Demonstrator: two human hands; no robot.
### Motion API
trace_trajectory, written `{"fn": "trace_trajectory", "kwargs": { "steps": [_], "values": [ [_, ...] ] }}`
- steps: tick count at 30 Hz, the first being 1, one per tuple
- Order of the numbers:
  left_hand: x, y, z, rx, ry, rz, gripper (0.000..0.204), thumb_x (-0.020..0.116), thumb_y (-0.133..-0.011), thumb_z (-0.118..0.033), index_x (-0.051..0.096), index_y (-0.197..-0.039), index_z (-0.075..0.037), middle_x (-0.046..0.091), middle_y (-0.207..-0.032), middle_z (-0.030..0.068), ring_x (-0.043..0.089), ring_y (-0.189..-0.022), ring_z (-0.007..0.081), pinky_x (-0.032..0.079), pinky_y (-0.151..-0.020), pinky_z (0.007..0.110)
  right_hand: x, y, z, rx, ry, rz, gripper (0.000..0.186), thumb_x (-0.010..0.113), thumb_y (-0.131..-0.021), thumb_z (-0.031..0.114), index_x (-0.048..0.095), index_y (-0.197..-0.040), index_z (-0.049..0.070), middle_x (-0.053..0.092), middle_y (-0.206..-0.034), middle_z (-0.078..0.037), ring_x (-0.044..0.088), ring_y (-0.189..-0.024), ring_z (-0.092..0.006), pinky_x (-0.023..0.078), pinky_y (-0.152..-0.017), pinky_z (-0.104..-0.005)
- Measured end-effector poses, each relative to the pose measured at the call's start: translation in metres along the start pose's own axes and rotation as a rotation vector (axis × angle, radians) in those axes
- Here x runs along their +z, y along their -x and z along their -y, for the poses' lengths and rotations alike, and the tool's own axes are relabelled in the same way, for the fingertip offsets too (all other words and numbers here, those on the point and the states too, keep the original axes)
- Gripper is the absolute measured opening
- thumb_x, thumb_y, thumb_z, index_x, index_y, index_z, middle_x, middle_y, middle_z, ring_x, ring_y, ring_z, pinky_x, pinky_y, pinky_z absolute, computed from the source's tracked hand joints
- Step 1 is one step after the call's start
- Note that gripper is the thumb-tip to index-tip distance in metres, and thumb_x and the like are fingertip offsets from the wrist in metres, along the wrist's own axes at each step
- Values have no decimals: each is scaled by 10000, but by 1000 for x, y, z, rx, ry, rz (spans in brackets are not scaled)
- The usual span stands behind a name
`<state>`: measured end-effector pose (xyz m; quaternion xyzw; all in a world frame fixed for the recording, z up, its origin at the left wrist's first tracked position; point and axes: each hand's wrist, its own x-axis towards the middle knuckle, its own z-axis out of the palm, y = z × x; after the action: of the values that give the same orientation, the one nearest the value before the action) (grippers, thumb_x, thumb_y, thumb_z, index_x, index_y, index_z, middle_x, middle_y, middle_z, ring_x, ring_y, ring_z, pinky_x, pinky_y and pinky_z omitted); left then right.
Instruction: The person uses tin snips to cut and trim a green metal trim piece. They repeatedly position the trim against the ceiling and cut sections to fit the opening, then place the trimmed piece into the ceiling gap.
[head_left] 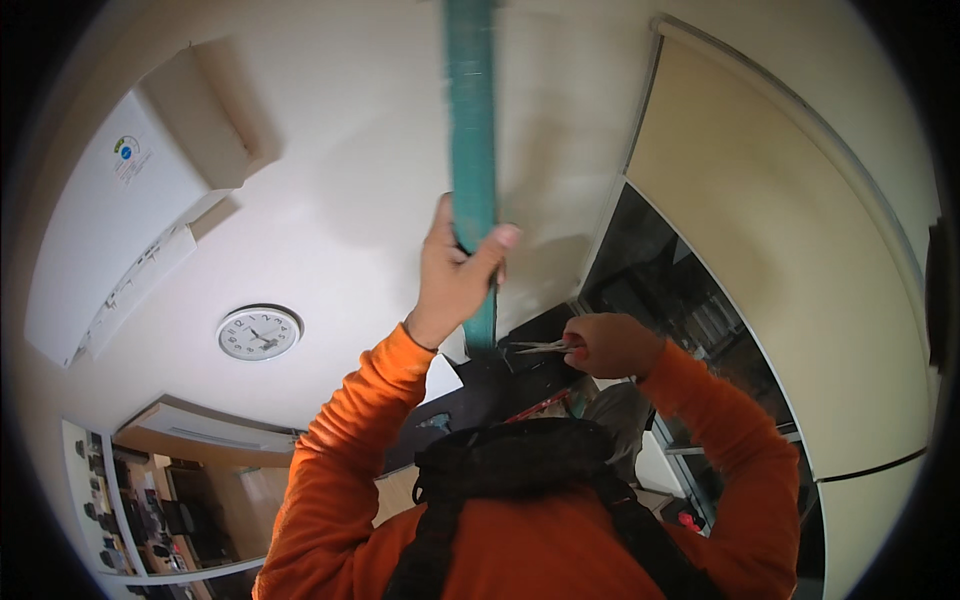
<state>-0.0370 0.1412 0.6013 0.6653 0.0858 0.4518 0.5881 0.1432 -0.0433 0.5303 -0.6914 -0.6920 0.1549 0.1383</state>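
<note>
Extending to twelve o'clock, a long, flat green strip [472, 140] sat gripped in the left hand [452, 285]; a slack grip might have dropped it. At four o'clock, the right hand [620, 345] gripped slender, pale scissors [546, 347], whose points could have scratched it.

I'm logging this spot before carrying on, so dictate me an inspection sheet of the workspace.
Surface: dark surface below the hands, partly hidden.
Job's things: long green strip, running up to the picture's top edge; scissors, blades pointing toward it.
Clutter: small teal object, kind unclear.
Hands: left hand, fingers closed on the strip; right hand holding the scissors.
Cables: nothing seen.
Surroundings: round wall clock, white wall unit, cream roller blind.
</note>
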Motion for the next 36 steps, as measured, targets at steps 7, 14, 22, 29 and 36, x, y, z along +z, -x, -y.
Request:
{"fn": "trace_trajectory", "kwargs": {
  "steps": [7, 14, 22, 29, 36],
  "values": [
    [9, -1, -39, -261, 400, -391, 358, 624, -1034, -484, 483, -988, -158, 542, -823, 2, 557, -616, 132, 476, -521, 285, 23, 5, 1, -109, -114, -959, 119, 691, -833, 82, 619, -928, 79, 647, -846, -94, 672, -731, -356, 556, -629, -425],
    [19, -40, -65, -269, 656, -297, 305, 636, -1041, -436, 467, -1013, -183, 515, -800, -39, 540, -651, 121, 469, -570, 298, -51, 3, 55, -211, -569, -1413, 183, 721, -767, 62, 639, -930, 63, 625, -798, -112, 658, -713, -355, 541, -588, -397],
    [16, -52, -79, -251, 744, -249, 183, 592, -1076, -321, 527, -983, -177, 552, -756, -38, 545, -601, 104, 469, -509, 249, -105, 24, 79, -403, -598, -1060, 195, 715, -846, 72, 618, -1009, 28, 656, -798, -72, 646, -657, -231, 504, -603, -314],
    [29, -51, -83, -252, 719, -182, 202, 594, -1072, -307, 530, -956, -155, 559, -743, -32, 554, -578, 108, 484, -466, 251, -124, 29, 92, -304, -659, -1020, 201, 738, -843, 96, 635, -1006, 42, 618, -762, -48, 619, -650, -167, 489, -595, -319],
    [28, -46, -80, -308, 767, -174, 206, 581, -1076, -292, 526, -940, -148, 554, -732, -31, 549, -562, 104, 489, -437, 251, -96, 23, 71, -337, -208, -875, 286, 779, -747, 60, 652, -1003, 64, 682, -860, -90, 702, -775, -236, 538, -656, -389]
  ]
}}
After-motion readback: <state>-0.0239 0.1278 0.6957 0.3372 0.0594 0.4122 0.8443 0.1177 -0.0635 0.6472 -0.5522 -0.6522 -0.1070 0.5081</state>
